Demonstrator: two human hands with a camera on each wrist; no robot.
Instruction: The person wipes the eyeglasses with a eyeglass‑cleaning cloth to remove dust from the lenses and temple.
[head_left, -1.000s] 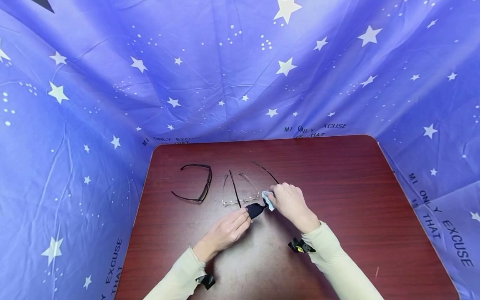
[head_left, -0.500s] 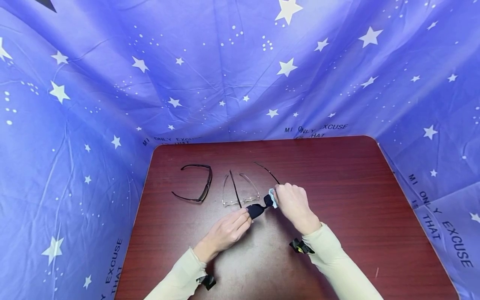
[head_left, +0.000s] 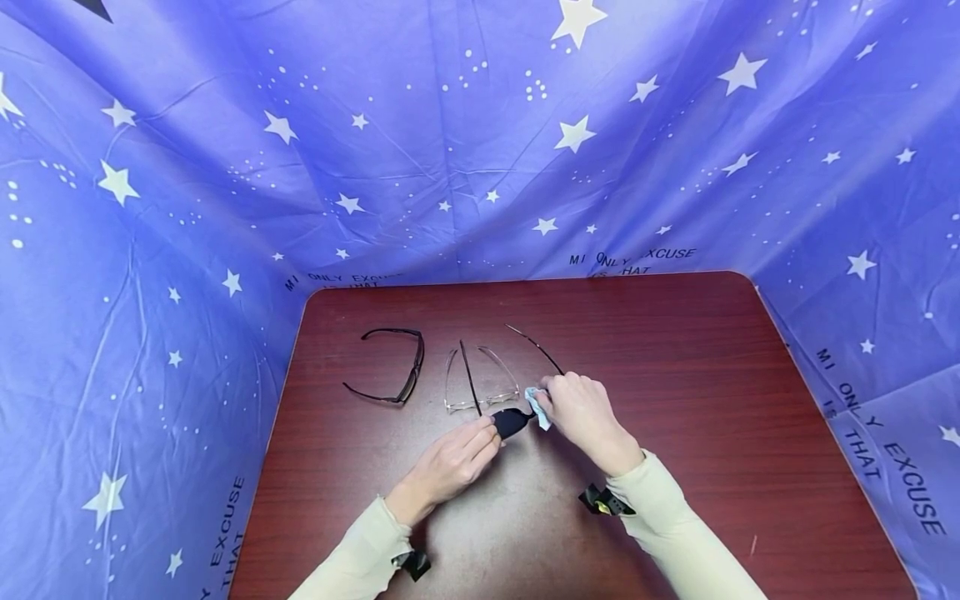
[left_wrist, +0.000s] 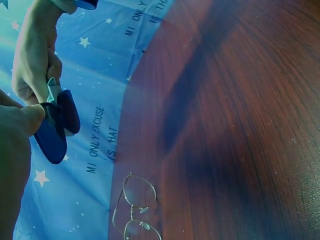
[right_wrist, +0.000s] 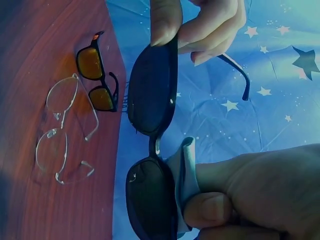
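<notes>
My left hand (head_left: 456,458) pinches one end of a pair of black sunglasses (head_left: 510,422), held up over the table with both temples unfolded away from me. In my right hand (head_left: 585,414) is a light blue cloth (head_left: 537,408), pinched at the sunglasses' other lens and mostly covering it in the head view. The right wrist view shows both dark lenses (right_wrist: 151,90), with the cloth (right_wrist: 186,170) behind the lower one and the right thumb alongside. Seen from the left wrist, the cloth (left_wrist: 52,91) pokes up beside the frame.
Thin wire-framed glasses (head_left: 482,402) lie unfolded on the brown table (head_left: 675,358), just beyond my left hand. Farther left are black-framed glasses (head_left: 414,375), also unfolded, whose lenses look amber in the right wrist view. A blue star-patterned curtain (head_left: 450,150) surrounds the table's back and sides.
My right hand and the cloth shifted right, baring the far lens, then came back left and slightly toward me over it. The left hand and sunglasses have stayed nearly still.
</notes>
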